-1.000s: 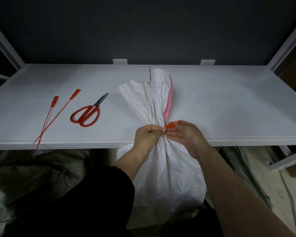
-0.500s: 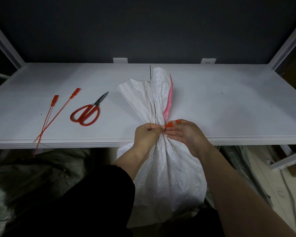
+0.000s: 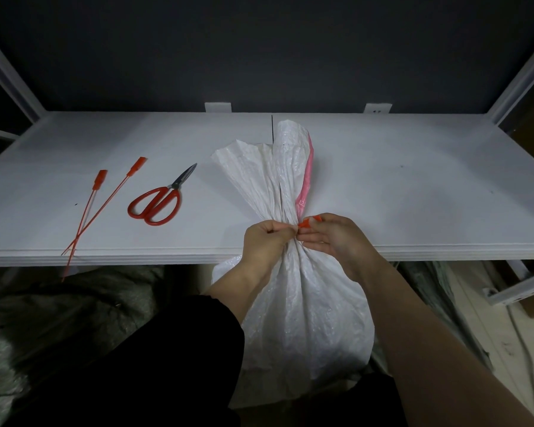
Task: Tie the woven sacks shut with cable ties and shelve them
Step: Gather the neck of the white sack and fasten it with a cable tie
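Note:
A white woven sack (image 3: 302, 315) hangs in front of the white shelf board (image 3: 413, 186), its gathered neck at the board's front edge and its flared top with a pink edge lying on the board. My left hand (image 3: 264, 241) is closed on the left side of the neck. My right hand (image 3: 330, 234) pinches the head of a red cable tie (image 3: 306, 223) on the right side of the neck. The rest of that tie is hidden by the hands and the folds.
Two spare red cable ties (image 3: 105, 201) lie crossed at the left of the board, tails past its front edge. Red-handled scissors (image 3: 161, 200) lie beside them. Dark green sacks (image 3: 59, 322) lie below. White shelf posts (image 3: 524, 66) stand at both sides.
Both hands stay on the sack's neck with only small finger shifts. The sack, scissors and spare ties have not moved.

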